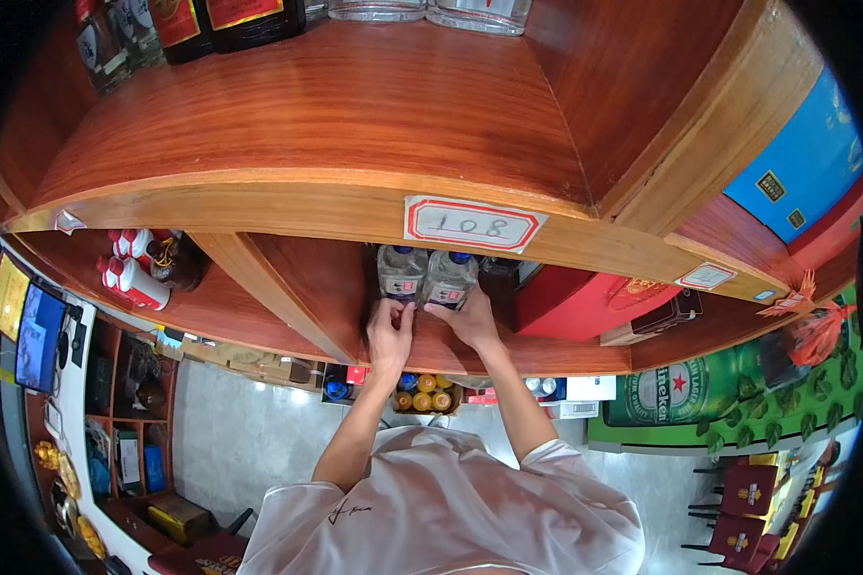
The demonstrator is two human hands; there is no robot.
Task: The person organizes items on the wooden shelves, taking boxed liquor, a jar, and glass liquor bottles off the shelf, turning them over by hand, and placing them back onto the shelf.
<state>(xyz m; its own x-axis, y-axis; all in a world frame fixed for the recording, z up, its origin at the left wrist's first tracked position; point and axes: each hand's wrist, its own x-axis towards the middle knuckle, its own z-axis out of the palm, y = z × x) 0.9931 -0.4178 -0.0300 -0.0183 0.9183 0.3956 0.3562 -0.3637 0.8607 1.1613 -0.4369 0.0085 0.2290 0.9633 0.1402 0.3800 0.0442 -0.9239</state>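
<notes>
Two clear glass bottles with blue caps and small white-and-red labels stand side by side in the lower shelf compartment. My left hand [390, 333] has its fingers closed on the base of the left bottle [402, 274]. Beside it, my right hand [470, 318] grips the lower part of the right bottle [450, 280]. Both bottles are upright. Some fingertips are hidden against the glass. More glass shows dimly behind the right bottle.
A red box [580, 305] stands right of the bottles. A slanted wooden divider [278, 292] is on the left, with white-and-red bottles [136, 283] beyond it. Overhead runs the shelf edge with a "108" tag [475, 224]. Below are yellow-capped bottles [424, 393] in a box.
</notes>
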